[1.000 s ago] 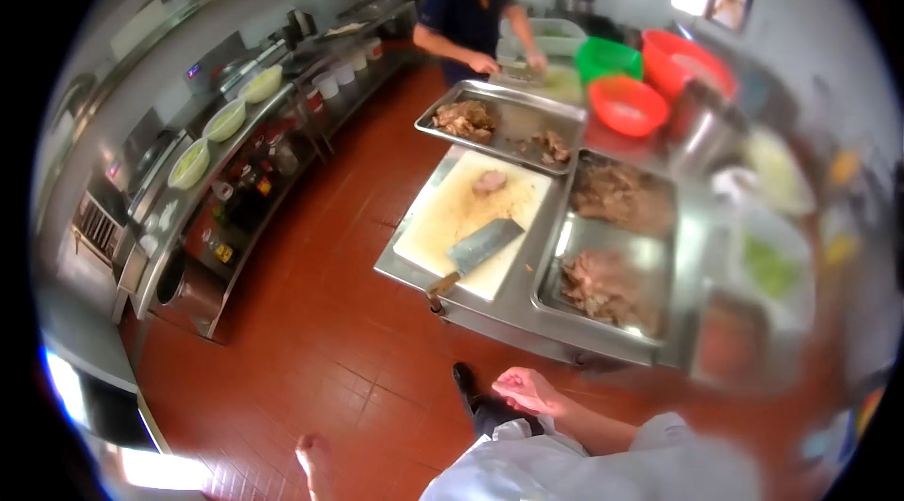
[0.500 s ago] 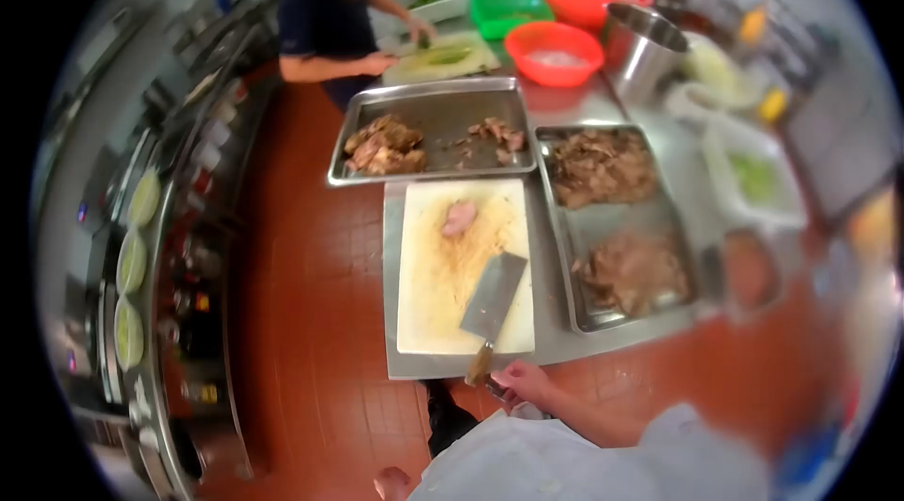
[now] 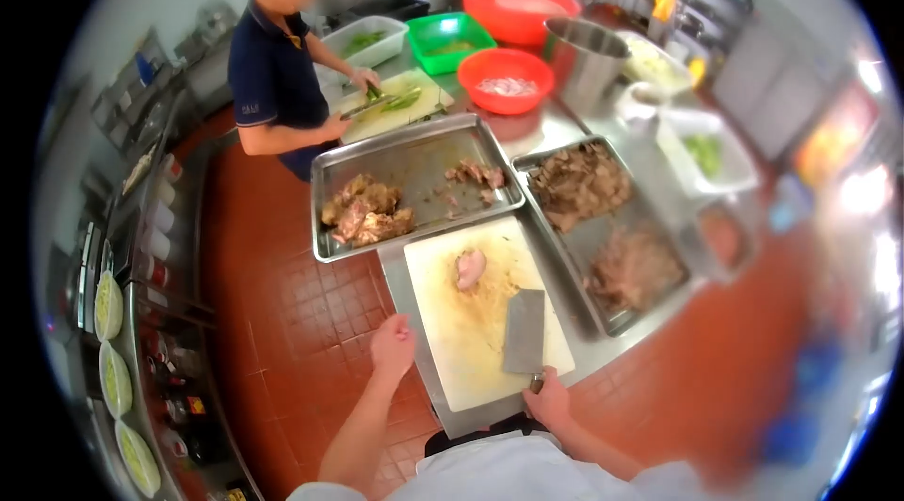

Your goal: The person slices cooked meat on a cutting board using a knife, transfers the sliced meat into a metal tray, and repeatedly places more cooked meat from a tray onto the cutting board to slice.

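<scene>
My right hand [image 3: 548, 399] grips the short handle of a cleaver [image 3: 524, 331], whose broad blade lies over the right side of a white cutting board [image 3: 452, 379]. Higher on the board sits a small pale pink piece of meat [image 3: 470, 269], apart from the blade. My left hand [image 3: 393, 347] hangs just left of the board, its fingers curled in and nothing visible in them. Beyond the board, a metal tray [image 3: 424, 214] holds chunks of cooked meat [image 3: 363, 209] and smaller scraps [image 3: 476, 176].
A second tray [image 3: 603, 228] at the right carries two piles of sliced meat [image 3: 579, 185]. Across the table a person [image 3: 282, 77] cuts green vegetables with a knife on another board [image 3: 428, 105]. Red basins [image 3: 504, 104], a green basket [image 3: 448, 41] and a steel pot [image 3: 586, 56] stand behind.
My left hand has risen from the bottom edge to beside the board. The right hand has closed on the cleaver's handle, and the blade now points more straight ahead. The view has shifted.
</scene>
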Demonstrator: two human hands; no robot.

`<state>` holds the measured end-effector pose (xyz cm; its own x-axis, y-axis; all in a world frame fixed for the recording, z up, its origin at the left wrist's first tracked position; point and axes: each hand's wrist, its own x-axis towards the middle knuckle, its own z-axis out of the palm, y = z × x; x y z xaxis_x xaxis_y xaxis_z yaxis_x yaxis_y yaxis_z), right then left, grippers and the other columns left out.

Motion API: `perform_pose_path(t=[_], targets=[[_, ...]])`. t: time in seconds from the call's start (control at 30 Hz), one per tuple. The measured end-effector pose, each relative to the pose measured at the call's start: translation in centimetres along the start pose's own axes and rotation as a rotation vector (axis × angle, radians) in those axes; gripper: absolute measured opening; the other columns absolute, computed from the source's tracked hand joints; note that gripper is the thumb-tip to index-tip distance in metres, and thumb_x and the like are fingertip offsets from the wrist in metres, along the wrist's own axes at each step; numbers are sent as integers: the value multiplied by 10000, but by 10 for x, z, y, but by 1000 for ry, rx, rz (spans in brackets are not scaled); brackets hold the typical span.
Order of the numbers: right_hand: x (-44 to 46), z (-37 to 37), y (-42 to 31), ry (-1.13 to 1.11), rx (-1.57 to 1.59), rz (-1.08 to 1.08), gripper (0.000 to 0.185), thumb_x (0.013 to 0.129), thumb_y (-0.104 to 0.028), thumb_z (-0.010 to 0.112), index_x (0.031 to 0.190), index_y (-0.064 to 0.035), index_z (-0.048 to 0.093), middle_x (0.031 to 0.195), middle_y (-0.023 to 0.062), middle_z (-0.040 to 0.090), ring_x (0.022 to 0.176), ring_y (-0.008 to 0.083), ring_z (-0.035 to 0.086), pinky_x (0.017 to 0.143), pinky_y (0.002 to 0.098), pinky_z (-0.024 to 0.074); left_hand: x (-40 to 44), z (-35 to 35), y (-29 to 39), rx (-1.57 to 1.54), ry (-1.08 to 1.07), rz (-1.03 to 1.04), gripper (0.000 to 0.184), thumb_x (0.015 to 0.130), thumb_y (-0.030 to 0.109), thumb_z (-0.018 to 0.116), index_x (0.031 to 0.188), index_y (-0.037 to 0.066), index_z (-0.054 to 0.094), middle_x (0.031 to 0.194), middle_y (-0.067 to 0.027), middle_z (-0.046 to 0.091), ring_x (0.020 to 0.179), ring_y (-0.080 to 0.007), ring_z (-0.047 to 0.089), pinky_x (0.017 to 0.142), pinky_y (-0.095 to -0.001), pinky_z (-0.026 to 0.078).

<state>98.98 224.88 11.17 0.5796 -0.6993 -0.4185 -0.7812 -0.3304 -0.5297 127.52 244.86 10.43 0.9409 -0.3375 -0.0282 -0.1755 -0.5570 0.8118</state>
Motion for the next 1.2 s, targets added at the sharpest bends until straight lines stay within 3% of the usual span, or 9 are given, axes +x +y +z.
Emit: perform_pose_path(t=[0.1,0.27,0.3,0.53,0.63,0.73,0.8,1.0,1.2], targets=[[2,1,2,45,197,83,529,827,-209,742,1285,-11,565,1050,224,726,928,361,731,794,464,587,26,29,51,38,-207,22,411,873,121,731,1278,65,684,1066,-121,731,973,-259,720,892,-392,569],[16,-19,27,-316,920,261,388,794,-119,743,1147,11,647,993,108,691,933,195,668,773,357,540,51,67,67,214,-267,209,571,857,145,753,1396,53,589,1349,-167,620,1247,-344,599,1045,-450,504],[18,-18,34,-299,960,227,350,787,-81,744,1121,-11,663,911,52,660,867,145,636,733,309,523,55,75,70,257,-270,226,596,852,152,760,1410,53,574,1395,-175,593,1293,-361,568,1069,-461,490],[-16,-79,-15,-168,771,235,275,884,-47,694,1154,-16,655,747,49,650,537,143,598,479,342,474,90,115,91,369,-229,354,620,815,187,804,1370,45,567,1353,-161,580,1282,-370,551,1075,-459,484],[-18,-55,-6,-74,674,208,302,899,-100,715,1183,-17,653,692,45,628,528,152,609,461,359,472,97,124,94,474,-249,350,582,803,196,816,1319,47,590,1272,-147,593,1240,-363,566,1049,-460,496],[-20,-20,0,48,381,136,341,874,-185,715,1171,-28,661,781,191,708,704,375,692,662,459,550,112,127,88,543,-257,410,526,794,202,819,1258,51,623,1202,-136,608,1204,-357,583,1011,-469,510],[-19,-8,-9,69,344,128,372,877,-213,699,1202,-43,643,806,232,701,771,439,682,696,507,548,120,127,78,536,-256,478,485,791,204,816,1218,58,640,1169,-137,618,1168,-358,604,976,-484,524],[-22,14,-21,112,165,80,408,907,-253,676,1254,-62,578,794,242,697,782,493,669,706,582,529,143,110,73,203,-367,162,327,865,272,704,1059,11,671,1104,-218,707,927,-428,693,858,-488,561],[-22,-1,-30,63,237,143,475,926,-310,689,1316,-67,568,771,214,696,758,460,678,683,564,525,95,91,47,-496,-776,-444,345,984,138,653,1283,-15,574,1110,-183,698,774,-260,722,679,-356,605]])
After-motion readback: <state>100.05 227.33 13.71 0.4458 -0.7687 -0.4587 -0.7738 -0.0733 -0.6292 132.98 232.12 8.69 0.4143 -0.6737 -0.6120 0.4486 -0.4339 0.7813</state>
